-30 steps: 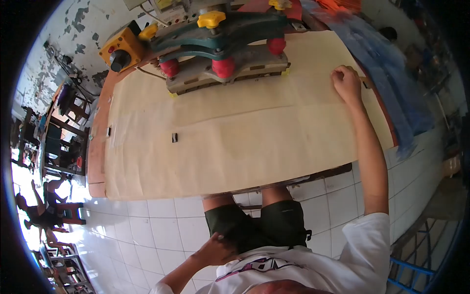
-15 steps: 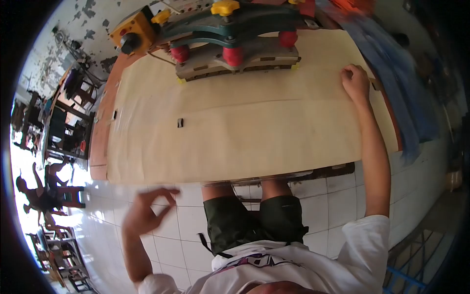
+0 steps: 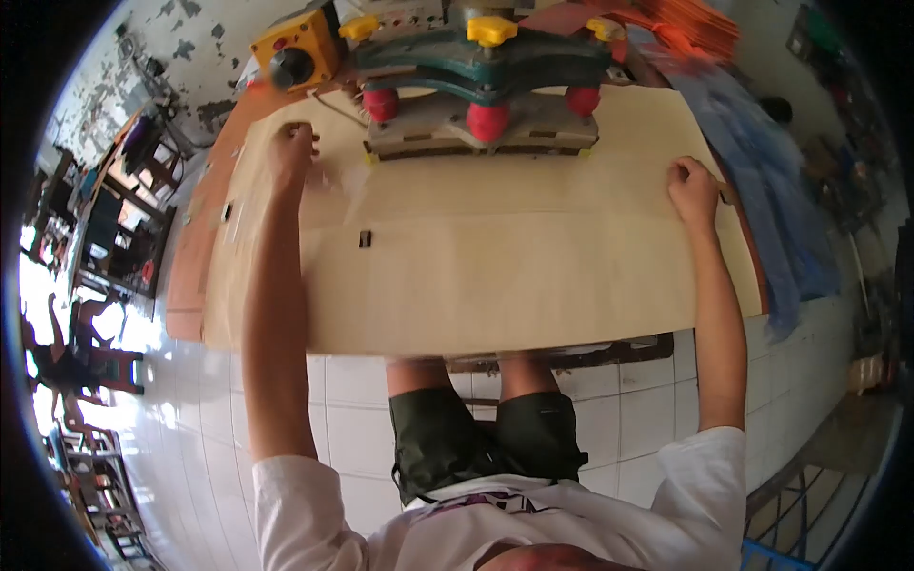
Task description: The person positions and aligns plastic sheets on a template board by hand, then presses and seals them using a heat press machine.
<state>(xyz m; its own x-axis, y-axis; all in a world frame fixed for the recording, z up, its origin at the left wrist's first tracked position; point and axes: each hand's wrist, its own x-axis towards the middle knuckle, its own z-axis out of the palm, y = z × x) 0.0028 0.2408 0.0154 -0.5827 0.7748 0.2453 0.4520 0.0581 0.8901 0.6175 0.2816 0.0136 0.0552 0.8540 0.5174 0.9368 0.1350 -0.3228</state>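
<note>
A wide beige sheet (image 3: 514, 266) covers most of the table, with a small black piece (image 3: 365, 239) lying on it left of the middle. My left hand (image 3: 292, 157) is over the sheet's upper left part, its fingers curled and slightly blurred; whether it holds anything is hidden. On the right part of the sheet rests my right hand (image 3: 693, 187), fingers curled in, with anything inside too small to make out. Between and beyond my hands stands a dark green press frame (image 3: 476, 71) with red knobs and a grey metal bar beneath.
A yellow control box (image 3: 295, 52) with a black knob stands at the back left. Blue plastic (image 3: 752, 171) hangs over the right edge, below orange material (image 3: 690, 33). A person (image 3: 62, 357) is far off at the left, near stools.
My left hand has risen from beside my lap, past the table's front edge, to the sheet's upper left. My right hand stays near the right edge, still curled.
</note>
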